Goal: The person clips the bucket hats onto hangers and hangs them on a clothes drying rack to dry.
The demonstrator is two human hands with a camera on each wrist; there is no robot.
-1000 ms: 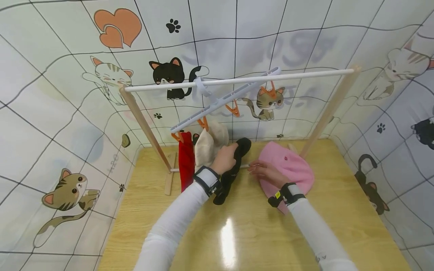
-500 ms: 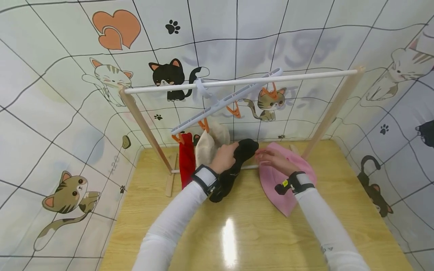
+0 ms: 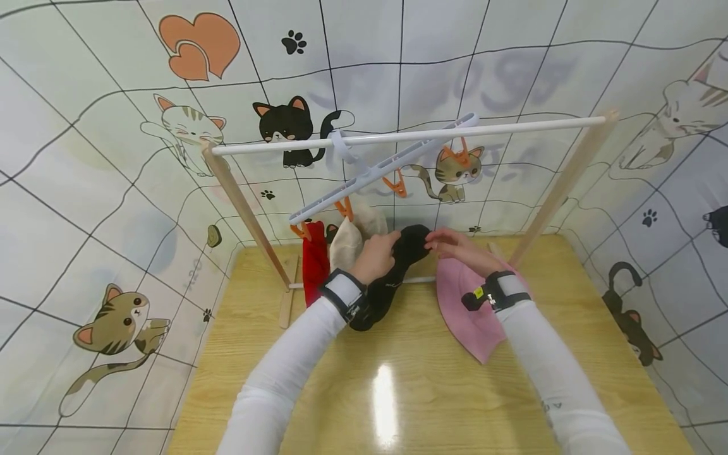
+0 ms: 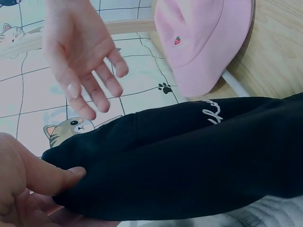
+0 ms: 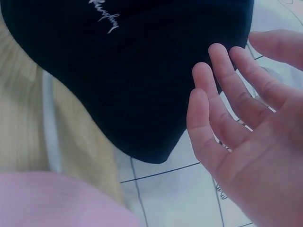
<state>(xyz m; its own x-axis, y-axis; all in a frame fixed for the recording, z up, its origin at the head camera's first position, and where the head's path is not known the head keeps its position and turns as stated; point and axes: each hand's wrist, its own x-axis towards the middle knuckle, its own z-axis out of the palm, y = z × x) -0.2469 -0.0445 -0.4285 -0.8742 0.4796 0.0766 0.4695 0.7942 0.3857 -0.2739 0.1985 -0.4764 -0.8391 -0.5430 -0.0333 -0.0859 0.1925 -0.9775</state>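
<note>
Left hand pinches the black hat
The right hand, fingers spread apart, is just beside it; a pink hat lies nearby on the table.

Head camera: high over surface, facing forward and down; widest, farthest view, taking in rack and patterned wall behind. Left wrist camera: close over black cloth, looking past it to right hand and pink hat. Right wrist camera: close in at right palm, black cloth opposite, pink hat cut by bottom edge. All three share black cloth, right hand, pink hat.
</note>
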